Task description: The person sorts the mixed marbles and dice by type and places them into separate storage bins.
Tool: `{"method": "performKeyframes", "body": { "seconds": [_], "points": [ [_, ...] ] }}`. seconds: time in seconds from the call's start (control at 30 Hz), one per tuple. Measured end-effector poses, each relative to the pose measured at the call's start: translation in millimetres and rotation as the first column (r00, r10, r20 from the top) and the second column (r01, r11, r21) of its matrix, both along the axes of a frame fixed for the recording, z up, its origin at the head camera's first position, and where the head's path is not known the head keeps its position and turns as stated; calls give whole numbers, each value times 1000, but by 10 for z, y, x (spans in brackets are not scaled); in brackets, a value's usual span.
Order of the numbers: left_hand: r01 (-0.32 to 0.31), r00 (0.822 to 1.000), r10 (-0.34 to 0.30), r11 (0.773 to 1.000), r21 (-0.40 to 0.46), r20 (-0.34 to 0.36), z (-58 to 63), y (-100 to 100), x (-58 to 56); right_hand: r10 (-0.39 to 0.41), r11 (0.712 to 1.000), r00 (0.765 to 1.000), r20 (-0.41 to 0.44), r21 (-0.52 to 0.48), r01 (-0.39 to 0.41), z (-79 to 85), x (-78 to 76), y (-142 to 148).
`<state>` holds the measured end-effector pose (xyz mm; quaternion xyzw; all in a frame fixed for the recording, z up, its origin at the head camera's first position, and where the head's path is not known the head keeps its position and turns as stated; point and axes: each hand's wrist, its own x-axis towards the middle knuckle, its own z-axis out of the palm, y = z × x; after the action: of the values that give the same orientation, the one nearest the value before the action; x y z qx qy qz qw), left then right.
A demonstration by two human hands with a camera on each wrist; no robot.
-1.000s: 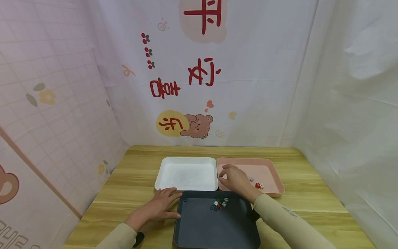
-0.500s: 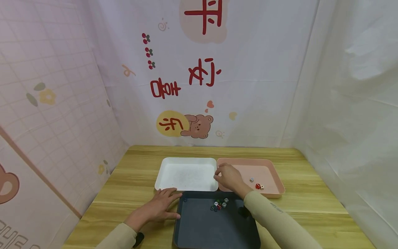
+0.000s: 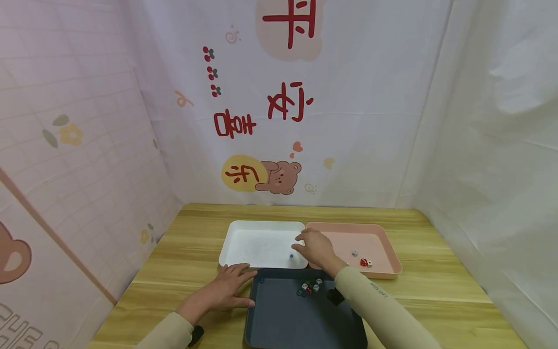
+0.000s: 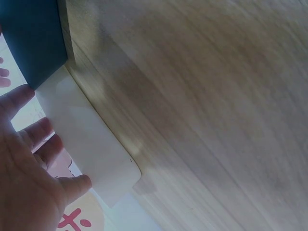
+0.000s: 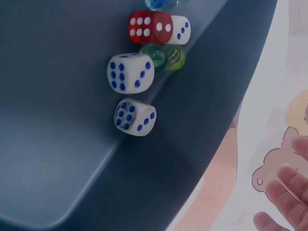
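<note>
My right hand (image 3: pixel 316 246) hovers over the right end of the white tray (image 3: pixel 257 240), its fingers slightly apart with nothing seen between them. Just below its fingertips, a small blue marble (image 3: pixel 291 256) lies in that tray. My left hand (image 3: pixel 222 291) has its fingers spread and touches the dark tray (image 3: pixel 305 322) at its left edge. Within the dark tray is a cluster of dice and glass marbles. The right wrist view shows there a red die (image 5: pixel 150 27), white dice with blue pips (image 5: pixel 131 73) and a green marble (image 5: pixel 153 55).
A pink tray (image 3: pixel 379 237) adjoins the white one on the right, holding a red die (image 3: pixel 364 262) and a white die (image 3: pixel 355 253). One small dark marble (image 3: pixel 261 280) sits in the dark tray's upper left corner. Printed cloth hangs behind the wooden table (image 3: pixel 196 228).
My right hand has moved left from the pink tray to the white tray and parted its pinched fingers. A blue marble now shows in the white tray. The left hand has stayed put.
</note>
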<state>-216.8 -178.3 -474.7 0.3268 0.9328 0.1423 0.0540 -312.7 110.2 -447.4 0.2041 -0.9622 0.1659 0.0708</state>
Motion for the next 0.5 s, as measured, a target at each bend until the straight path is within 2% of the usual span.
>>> {"method": "performKeyframes", "body": {
  "seconds": [0.5],
  "points": [
    [-4, 1000, 4, 1000, -6, 7, 16, 6, 8, -23, 1000, 999, 36, 18, 22, 76, 64, 181]
  ]
}}
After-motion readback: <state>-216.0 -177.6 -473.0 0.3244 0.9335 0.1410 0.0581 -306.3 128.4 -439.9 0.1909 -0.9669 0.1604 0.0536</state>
